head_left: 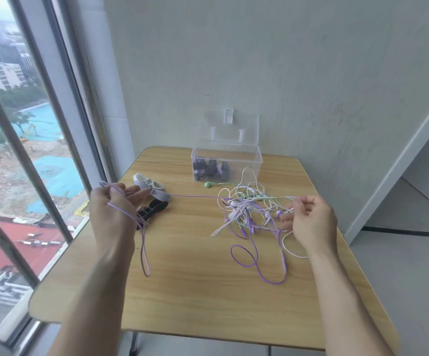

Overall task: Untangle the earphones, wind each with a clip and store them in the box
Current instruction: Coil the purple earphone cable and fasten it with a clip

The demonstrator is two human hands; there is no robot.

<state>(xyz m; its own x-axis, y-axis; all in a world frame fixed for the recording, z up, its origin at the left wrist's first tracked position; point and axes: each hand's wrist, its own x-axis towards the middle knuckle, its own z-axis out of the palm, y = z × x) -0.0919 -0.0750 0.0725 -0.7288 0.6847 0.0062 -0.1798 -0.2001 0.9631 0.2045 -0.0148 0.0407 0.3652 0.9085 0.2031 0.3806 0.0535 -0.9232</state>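
The left hand [115,201] pinched a purple earphone cord [195,196] drawn taut toward the tangle [249,209], where the right hand [311,219] gripped thin strands. Light, limp, snag-prone wire: best held just beside the knot, the box [226,160] beyond it

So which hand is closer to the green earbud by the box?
The right hand. It sits right of the mint-green plastic earbud, just past the tangle. The left hand is farther, over by the table's window side.
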